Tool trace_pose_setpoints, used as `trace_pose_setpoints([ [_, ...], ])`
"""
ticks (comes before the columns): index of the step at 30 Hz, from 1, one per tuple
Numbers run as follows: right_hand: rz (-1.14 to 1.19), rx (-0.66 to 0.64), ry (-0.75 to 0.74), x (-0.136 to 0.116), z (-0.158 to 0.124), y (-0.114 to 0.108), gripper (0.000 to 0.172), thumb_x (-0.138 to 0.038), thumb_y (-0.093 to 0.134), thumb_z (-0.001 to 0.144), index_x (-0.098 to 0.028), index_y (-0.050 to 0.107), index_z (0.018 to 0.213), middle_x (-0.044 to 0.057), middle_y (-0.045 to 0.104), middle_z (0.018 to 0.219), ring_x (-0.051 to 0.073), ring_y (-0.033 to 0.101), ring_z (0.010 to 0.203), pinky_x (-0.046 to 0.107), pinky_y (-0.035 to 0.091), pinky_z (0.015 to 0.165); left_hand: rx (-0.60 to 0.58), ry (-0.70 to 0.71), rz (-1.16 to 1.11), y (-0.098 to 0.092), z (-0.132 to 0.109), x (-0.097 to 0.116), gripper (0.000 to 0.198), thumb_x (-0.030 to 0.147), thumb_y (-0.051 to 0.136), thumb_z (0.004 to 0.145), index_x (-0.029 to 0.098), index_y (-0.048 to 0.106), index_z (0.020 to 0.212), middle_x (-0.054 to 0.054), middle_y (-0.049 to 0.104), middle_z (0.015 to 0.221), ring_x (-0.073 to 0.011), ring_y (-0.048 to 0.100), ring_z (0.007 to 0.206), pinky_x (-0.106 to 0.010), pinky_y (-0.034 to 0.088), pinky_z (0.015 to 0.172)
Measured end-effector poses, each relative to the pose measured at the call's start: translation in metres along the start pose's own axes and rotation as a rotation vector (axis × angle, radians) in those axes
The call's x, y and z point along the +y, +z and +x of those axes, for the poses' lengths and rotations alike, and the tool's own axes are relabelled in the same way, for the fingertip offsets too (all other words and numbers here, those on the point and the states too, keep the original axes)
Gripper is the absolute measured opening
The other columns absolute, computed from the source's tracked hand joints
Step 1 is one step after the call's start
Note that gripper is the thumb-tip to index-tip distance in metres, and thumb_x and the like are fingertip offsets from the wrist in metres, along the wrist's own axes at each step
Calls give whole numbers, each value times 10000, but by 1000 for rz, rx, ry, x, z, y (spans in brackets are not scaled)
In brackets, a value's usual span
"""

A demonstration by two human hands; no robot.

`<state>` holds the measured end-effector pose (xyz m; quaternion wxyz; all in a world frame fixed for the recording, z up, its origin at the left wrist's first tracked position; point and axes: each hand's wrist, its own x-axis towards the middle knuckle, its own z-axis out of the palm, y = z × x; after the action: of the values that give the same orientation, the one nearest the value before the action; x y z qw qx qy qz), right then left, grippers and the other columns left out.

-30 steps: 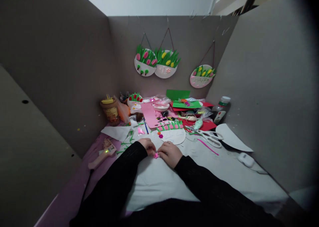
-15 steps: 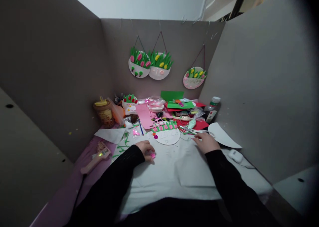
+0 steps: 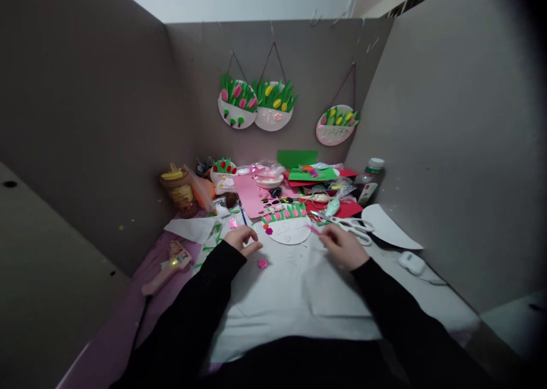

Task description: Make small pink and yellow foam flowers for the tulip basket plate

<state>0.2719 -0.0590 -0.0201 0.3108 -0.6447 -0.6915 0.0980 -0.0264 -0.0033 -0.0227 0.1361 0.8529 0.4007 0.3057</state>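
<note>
Three grey panels (image 3: 188,93) box in the workspace. White covering (image 3: 277,303) spread over the tabletop, creased toward the person. Black sleeves (image 3: 183,315) reach in from the near side. Three decorated plates (image 3: 273,121) with paper tulips hang on the back panel. White-handled scissors (image 3: 365,239) lie right of center, beyond the right hand. Tulip plate (image 3: 294,230) lies flat on the covering, green leaves and pink tulips along its far edge, two small flowers at its left. Right hand (image 3: 344,248): thumb and fingers pinched on a pink strip (image 3: 315,229), far tip at the plate's right edge; contact with plate, cannot tell. Left hand (image 3: 243,241): fingers loosely curled, thumb apart, nothing seen in it. Pink flower (image 3: 262,263) on the covering, just nearer than left hand, apart from it.
</note>
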Motion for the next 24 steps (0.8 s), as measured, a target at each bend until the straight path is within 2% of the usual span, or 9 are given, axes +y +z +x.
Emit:
trace_pose_setpoints([
  [2, 189, -108, -165, -37, 3, 15, 151, -287, 495, 780, -178, 574, 711, -13, 580, 610, 118, 521, 575, 222, 388, 561, 11, 47, -16, 2, -1, 4, 273, 408, 596, 716, 157, 613, 824, 15, 470, 614, -106, 464, 600, -233, 395, 613],
  [3, 266, -133, -189, -54, 6, 23, 150, -279, 503, 776, -178, 585, 701, -18, 584, 603, 111, 524, 572, 218, 396, 565, 13, 63, -11, 3, -2, 6, 296, 417, 582, 729, 159, 615, 871, 5, 488, 642, -111, 476, 620, -240, 401, 630],
  [5, 421, -180, -151, -80, 14, 40, 151, -278, 521, 764, -174, 592, 680, -30, 572, 553, 92, 509, 509, 205, 402, 522, 18, 75, 29, 3, -4, 6, 301, 428, 545, 758, 165, 621, 884, -16, 516, 686, -120, 488, 645, -250, 405, 644],
  [7, 586, -213, -58, -93, 21, 52, 154, -297, 550, 740, -164, 592, 674, -37, 552, 511, 80, 498, 454, 190, 399, 461, 23, 71, 87, 3, -6, 4, 282, 418, 501, 791, 169, 627, 833, -33, 539, 710, -124, 495, 655, -254, 406, 645],
  [11, 920, -259, 161, -95, 28, 65, 232, -367, 639, 660, -152, 566, 705, -16, 593, 538, 86, 534, 422, 168, 365, 372, 28, 81, 224, 4, -4, 0, 309, 382, 411, 846, 171, 635, 815, -62, 567, 750, -145, 508, 702, -274, 405, 663],
  [14, 1118, -247, 205, -91, 26, 71, 301, -391, 685, 612, -154, 572, 760, -2, 629, 596, 103, 580, 479, 180, 398, 408, -6, 93, 314, 7, -2, 1, 363, 357, 346, 871, 158, 639, 790, -75, 559, 737, -156, 506, 694, -278, 398, 638],
  [19, 972, -298, 111, -88, 22, 82, 223, -323, 678, 628, -150, 602, 746, -29, 588, 544, 87, 543, 460, 175, 376, 406, -40, 151, 265, 7, -1, 2, 345, 361, 373, 862, 160, 643, 785, -64, 545, 712, -145, 505, 671, -264, 391, 625],
  [21, 965, -263, 120, -85, 22, 83, 207, -333, 648, 657, -153, 578, 730, -33, 578, 547, 78, 524, 447, 175, 379, 408, -30, 126, 212, 5, -3, -1, 320, 358, 401, 851, 160, 644, 784, -57, 547, 715, -139, 508, 678, -256, 392, 637],
  [24, 972, -221, 149, -79, 19, 81, 208, -346, 625, 675, -162, 538, 719, -34, 575, 548, 76, 510, 432, 179, 382, 407, -127, 66, 136, 3, -6, -2, 278, 386, 490, 801, 164, 657, 798, -38, 547, 698, -124, 505, 650, -241, 387, 622],
])
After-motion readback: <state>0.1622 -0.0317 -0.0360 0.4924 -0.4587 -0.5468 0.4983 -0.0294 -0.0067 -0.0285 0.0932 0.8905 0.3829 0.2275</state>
